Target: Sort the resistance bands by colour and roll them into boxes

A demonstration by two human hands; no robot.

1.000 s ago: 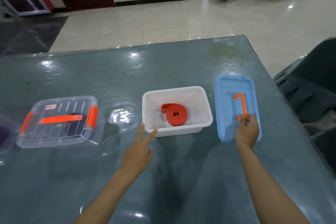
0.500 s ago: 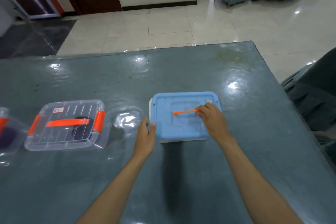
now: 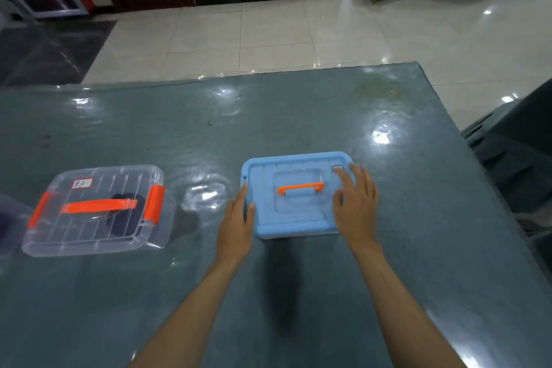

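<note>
A blue lid (image 3: 294, 218) with an orange handle (image 3: 300, 188) lies flat on the white box, which shows only as a thin strip under the lid's near edge. My left hand (image 3: 237, 222) rests against the lid's left edge with straight fingers. My right hand (image 3: 355, 203) lies over the lid's right edge, fingers spread and relaxed. The red band inside is hidden by the lid. To the left stands a clear box (image 3: 95, 212) with orange clips and an orange handle, closed over a dark rolled band (image 3: 122, 215).
The grey glossy table (image 3: 268, 293) ends at the far edge and on the right. A dark covered chair (image 3: 519, 158) stands beside the right edge. Part of another clear box (image 3: 9, 218) shows at the far left.
My right hand carried the blue lid from beside the white box onto it and let go of the orange handle. My left hand moved to the lid's left edge.
</note>
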